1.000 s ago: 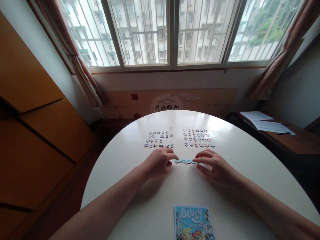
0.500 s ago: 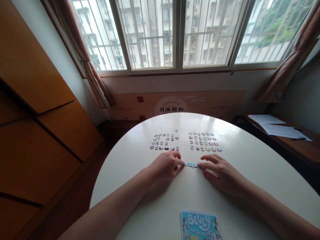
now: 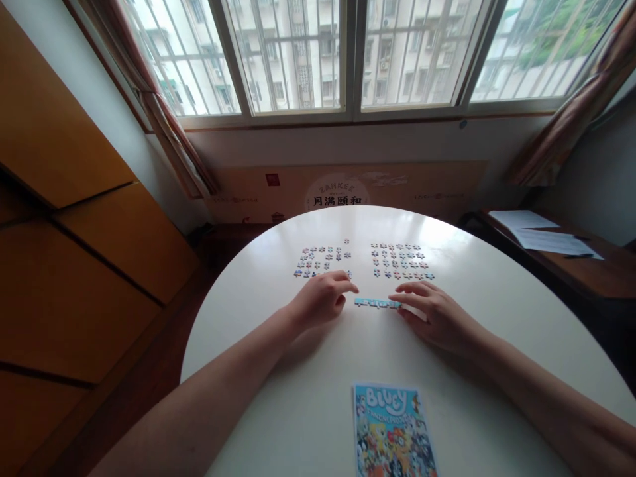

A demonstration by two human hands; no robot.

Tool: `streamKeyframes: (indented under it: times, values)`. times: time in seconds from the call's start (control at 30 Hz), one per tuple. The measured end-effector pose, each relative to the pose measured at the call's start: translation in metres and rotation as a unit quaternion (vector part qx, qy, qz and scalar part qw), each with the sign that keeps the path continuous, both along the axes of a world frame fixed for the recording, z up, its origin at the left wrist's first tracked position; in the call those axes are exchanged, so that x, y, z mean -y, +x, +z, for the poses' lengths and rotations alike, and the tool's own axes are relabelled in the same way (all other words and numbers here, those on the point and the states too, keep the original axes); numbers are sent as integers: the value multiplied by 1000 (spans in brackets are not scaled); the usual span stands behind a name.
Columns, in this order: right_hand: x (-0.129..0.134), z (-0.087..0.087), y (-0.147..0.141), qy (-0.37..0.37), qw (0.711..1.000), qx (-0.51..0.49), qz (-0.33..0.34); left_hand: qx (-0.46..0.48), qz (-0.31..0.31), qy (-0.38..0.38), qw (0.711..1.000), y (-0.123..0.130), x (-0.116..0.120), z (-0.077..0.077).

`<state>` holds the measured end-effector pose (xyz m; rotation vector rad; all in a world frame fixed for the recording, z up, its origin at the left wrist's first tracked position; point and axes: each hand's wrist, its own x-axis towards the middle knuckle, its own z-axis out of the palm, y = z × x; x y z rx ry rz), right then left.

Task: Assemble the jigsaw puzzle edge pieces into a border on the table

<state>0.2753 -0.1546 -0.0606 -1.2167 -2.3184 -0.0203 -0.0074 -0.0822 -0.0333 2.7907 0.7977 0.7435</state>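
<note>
1. Basically, a round white bench [image 3: 308, 371] carries everything being handled, rounded far edge toward the window.
2. Right block of loose jigsaw pieces [image 3: 401, 256]: neat rows, pieces apart, far side of the bench, beyond the right hand.
3. Left block of loose jigsaw pieces [image 3: 317, 265]: rows less regular; left hand hides part of the front row.
4. Right hand [image 3: 434, 313]: fingers part-spread and bent, fingertips at the right end of the joined strip. Can't tell if it pinches or just rests there.
5. Left hand [image 3: 322, 295]: half curled, index stuck out, gap to the thumb, no piece visible in it. Index tip just beside the strip's left end, looks clear of it.
6. Bluey picture card [image 3: 393, 434]: flat, near side, well apart from both hands.
7. Joined jigsaw strip [image 3: 376, 303]: blue, lying on the bench between the hands, straight edge away from the person, tabs toward the person. Step in hand, my read: squaring up a joined border row. Next move probably calls for steadying the right end, left hand free to press the other or fetch a piece.
</note>
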Motion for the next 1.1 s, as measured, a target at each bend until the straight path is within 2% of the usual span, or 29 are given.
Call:
streamKeyframes:
  times: [0.23,0.57,0.7,0.93,1.1]
  values:
    - [-2,-1,8,12,998,-63,-19,135,0,9,991,-2,-9,0]
    - [1,4,8,-1,995,-93,-32,188,5,-28,982,-4,-8,5]
    - [1,3,7,2,995,-95,-32,198,26,-26,980,-5,-10,5]
    - [1,4,5,13,992,-122,-39,262,112,17,958,-18,-14,14]
    - [0,4,5,23,988,-141,-60,349,236,57,905,-47,-32,25]
